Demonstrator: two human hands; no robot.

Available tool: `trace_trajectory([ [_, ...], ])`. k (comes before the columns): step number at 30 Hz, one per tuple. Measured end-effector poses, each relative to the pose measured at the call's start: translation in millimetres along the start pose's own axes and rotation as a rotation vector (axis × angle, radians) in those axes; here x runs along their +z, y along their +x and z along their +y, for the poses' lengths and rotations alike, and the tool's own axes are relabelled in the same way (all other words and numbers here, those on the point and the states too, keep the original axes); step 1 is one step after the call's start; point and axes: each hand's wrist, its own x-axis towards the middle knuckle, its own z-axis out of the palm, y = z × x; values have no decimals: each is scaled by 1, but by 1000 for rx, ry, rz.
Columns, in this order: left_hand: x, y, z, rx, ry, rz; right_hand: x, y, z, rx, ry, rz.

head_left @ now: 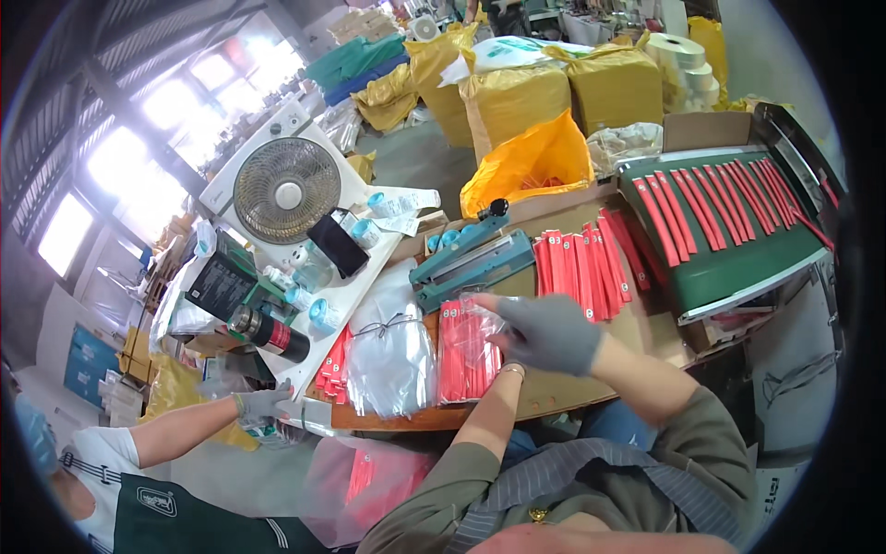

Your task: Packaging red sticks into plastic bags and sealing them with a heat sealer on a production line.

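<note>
A clear plastic bag [469, 355] with several flat red strips inside lies on the bench in front of me. My right hand [554, 337], in a grey glove, is over its right side, fingers closed on the loose clear film. My left hand reaches in under the right one; only the wrist [510, 371] with a bracelet shows, and its fingers are hidden. Just beyond the bag stands a teal hand sealer [475, 268] with a long arm. To the left lies a tied stack of empty clear bags [389, 355]. Loose red strips [580, 268] are piled right of the sealer.
A green-topped machine [729, 268] at right carries a row of red strips. A white table [346, 309] at left holds a fan [288, 189], a flask [269, 334] and a phone [338, 244]. A co-worker's gloved hand [263, 403] touches its near corner. An orange sack [531, 166] stands behind.
</note>
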Motion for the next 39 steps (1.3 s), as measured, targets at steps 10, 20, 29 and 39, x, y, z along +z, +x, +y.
trace_trajectory([
  [10,1,-9,3,102,-11,30,30,-14,6,-48,-31,228],
  [20,1,-5,0,185,37,78,35,-56,-74,-970,958,-869],
  [29,-10,-5,9,123,57,68,64,-80,-81,-916,1328,-647],
  [39,-9,-10,19,90,-21,11,26,-53,-101,-1031,1362,-388],
])
